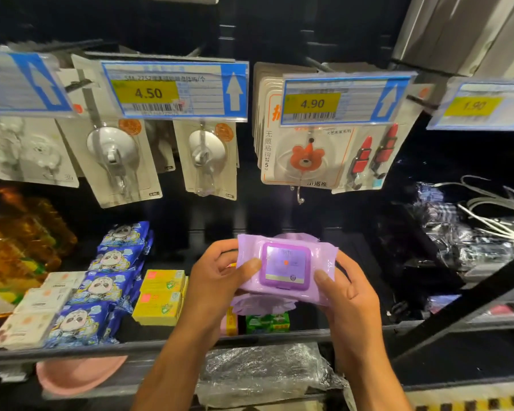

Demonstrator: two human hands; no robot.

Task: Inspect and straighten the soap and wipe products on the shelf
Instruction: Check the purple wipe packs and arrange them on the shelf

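We hold a purple wipes pack (287,266) in both hands just above the shelf (101,350), with its square flip lid facing us. The small print on the lid label is too blurred to read. Our left hand (217,280) grips the pack's left end, thumb pressed on the front beside the lid and fingers curled behind. Our right hand (350,295) clamps the right end the same way, thumb near the lid's lower right corner. A second purple pack (261,304) lies on the shelf directly beneath. To its left sit stacked yellow soap boxes (161,295) bearing a green shield mark, then blue packs (101,286) printed with a cartoon panda, then white boxes (42,304). A green box (267,321) stands near the shelf's front edge. Overhead hang blue-bordered labels with white arrows: the 4.50 tag (147,92), the 4.90 tag (312,103) and a blurred 1.90 tag (474,105). Carded suction hooks (113,155) hang under the first. Under the second hangs a bear hook card (306,158) with Chinese characters down its left side and a "5".
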